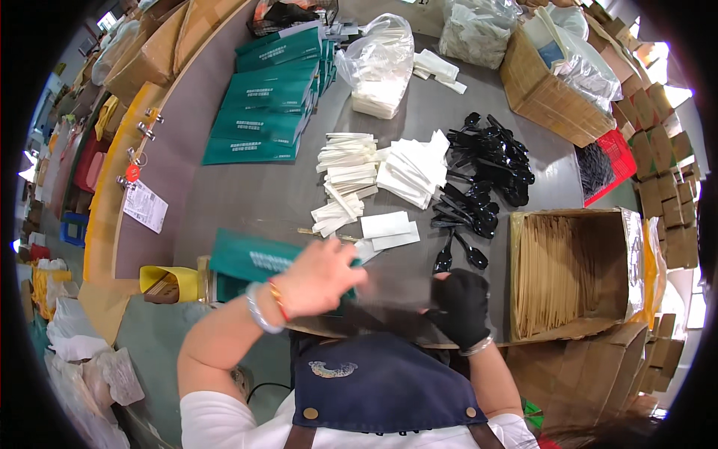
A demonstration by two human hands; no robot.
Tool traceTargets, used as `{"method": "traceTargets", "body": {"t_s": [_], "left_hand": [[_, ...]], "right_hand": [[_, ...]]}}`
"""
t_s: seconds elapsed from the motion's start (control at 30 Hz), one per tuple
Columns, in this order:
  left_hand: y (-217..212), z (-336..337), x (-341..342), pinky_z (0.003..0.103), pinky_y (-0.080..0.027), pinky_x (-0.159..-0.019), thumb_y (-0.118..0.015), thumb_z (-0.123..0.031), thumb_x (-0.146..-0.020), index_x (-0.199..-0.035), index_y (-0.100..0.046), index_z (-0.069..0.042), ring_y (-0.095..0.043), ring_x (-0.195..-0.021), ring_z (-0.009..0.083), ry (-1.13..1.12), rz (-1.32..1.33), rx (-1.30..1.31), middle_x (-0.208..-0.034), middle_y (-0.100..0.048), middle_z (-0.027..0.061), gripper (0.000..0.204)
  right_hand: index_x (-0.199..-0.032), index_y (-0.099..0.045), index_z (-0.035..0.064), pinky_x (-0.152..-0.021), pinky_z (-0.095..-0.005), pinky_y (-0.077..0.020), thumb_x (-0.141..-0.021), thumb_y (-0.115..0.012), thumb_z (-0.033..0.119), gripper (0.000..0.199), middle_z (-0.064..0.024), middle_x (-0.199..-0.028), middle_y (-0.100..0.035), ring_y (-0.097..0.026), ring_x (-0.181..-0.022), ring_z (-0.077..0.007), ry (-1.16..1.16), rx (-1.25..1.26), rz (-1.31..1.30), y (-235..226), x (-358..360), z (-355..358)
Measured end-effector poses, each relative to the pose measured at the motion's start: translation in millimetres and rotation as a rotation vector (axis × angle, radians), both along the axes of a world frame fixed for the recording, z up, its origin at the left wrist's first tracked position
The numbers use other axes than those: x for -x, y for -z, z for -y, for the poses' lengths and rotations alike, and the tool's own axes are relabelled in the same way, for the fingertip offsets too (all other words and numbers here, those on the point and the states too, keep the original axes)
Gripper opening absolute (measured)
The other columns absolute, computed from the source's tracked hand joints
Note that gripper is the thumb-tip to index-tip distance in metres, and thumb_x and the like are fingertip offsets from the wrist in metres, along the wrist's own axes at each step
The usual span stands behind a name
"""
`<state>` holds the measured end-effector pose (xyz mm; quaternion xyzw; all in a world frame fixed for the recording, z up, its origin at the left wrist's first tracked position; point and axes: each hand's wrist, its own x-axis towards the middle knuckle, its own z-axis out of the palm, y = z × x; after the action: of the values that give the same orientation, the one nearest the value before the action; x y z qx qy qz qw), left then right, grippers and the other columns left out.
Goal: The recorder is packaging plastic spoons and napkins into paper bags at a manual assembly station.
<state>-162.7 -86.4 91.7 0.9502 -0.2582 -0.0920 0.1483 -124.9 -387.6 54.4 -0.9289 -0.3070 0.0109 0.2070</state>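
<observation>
My left hand (318,278), bare and wearing bracelets, is over a green printed packet (250,256); both are blurred, and whether the fingers grip it cannot be told. At my right hand (460,303), in a black fingertip-less glove, thumb and forefinger stand apart with nothing visible between them. Just beyond its forefinger lies a black plastic spoon (443,259), with another spoon (473,254) alongside. More black spoons (493,165) are heaped farther back. White paper-wrapped strips (348,176) and folded white napkins (411,176) are piled at mid-table. Two white packets (390,228) rest nearer my left hand.
Stacked green packets (258,112) stand at the back left. A clear bag of white strips (378,71) is behind the piles. An open carton of thin wooden sticks (561,269) borders my right side; a yellow container (172,283) sits at the near left edge.
</observation>
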Motion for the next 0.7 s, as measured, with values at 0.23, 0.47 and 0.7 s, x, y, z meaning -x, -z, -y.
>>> {"method": "traceTargets", "body": {"t_s": [0.23, 0.47, 0.7], "left_hand": [[63.9, -32.3, 37.5, 0.051, -0.037, -0.103, -0.081, -0.021, -0.064, -0.111, -0.064, -0.006, -0.041, -0.126, 0.0401, -0.666, 0.157, 0.206, -0.134, -0.046, 0.0189, 0.052], [112.5, 15.6, 73.4, 0.06, -0.016, -0.112, -0.086, -0.047, -0.062, -0.136, -0.046, 0.001, -0.028, -0.135, 0.0421, -0.881, 0.122, 0.293, -0.143, -0.037, 0.0209, 0.097], [105.9, 17.5, 72.2, 0.059, -0.013, -0.114, -0.087, -0.047, -0.061, -0.14, -0.041, 0.0, -0.023, -0.14, 0.042, -0.881, 0.027, 0.287, -0.146, -0.035, 0.0215, 0.103]], "right_hand": [[-0.106, -0.06, 0.0109, -0.083, -0.044, -0.0395, -0.057, -0.084, 0.041, 0.063, -0.0066, -0.104, -0.059, -0.057, -0.097, -0.0286, 0.008, 0.068, -0.026, 5.2, 5.6, -6.8], [-0.106, -0.061, 0.0097, -0.084, -0.045, -0.0393, -0.059, -0.083, 0.045, 0.063, -0.0073, -0.105, -0.06, -0.057, -0.095, -0.0287, -0.088, 0.178, -0.028, 1.0, 6.3, -14.8], [-0.112, -0.059, 0.0074, -0.088, -0.0468, -0.0384, -0.063, -0.08, 0.046, 0.066, -0.0124, -0.11, -0.058, -0.055, -0.1, -0.0312, -0.233, 0.005, -0.131, 33.3, 20.9, -54.1]]}}
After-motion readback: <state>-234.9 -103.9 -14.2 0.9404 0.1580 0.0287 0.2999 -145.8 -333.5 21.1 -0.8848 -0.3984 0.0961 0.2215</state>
